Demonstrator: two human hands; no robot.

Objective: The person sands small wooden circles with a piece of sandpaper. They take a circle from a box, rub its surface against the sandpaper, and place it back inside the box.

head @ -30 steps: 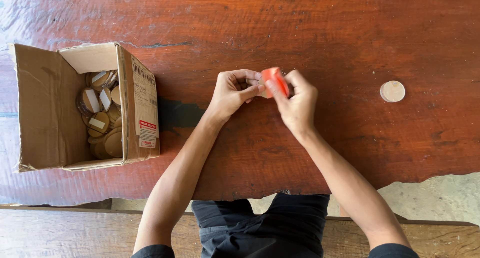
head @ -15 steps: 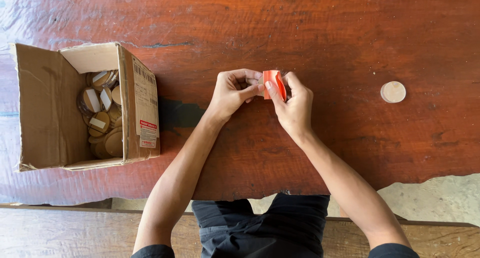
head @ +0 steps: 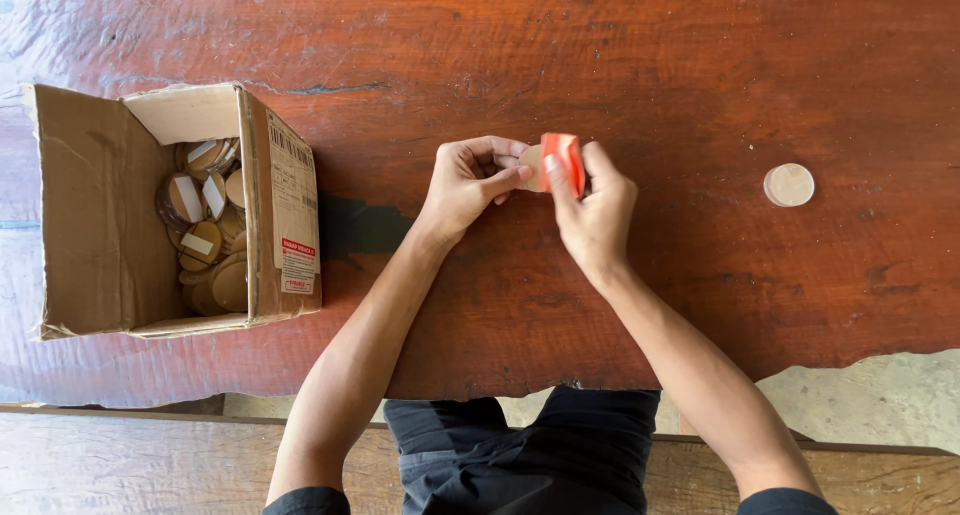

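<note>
A wooden bench (head: 120, 465) is running along the bottom edge, nearest the camera, with the person's dark-clothed lap showing just past it. Beyond that, the reddish wooden desk (head: 700, 75) is filling most of the view, its near edge ragged at the right. At the left of the desk a cardboard box (head: 90, 215) is lying on its side with its flaps open, and a heap of round tan discs (head: 205, 230), some with white strips across them, is sitting inside against its right wall. Well apart at the right, a single pale disc (head: 789, 185) is lying flat on the bare wood. Nothing is standing between the hands and either of these. Both forearms are reaching up from the lap and converging at the middle of the desk. The left hand (head: 465, 185) is curling its fingers and pinching a small tan disc (head: 531, 167) by its edge. The right hand (head: 595, 210) is gripping an orange tape roll (head: 563, 162), held upright between thumb and fingers, touching the disc's right side. Both hands are hovering just over the desk, knuckles toward the camera.
</note>
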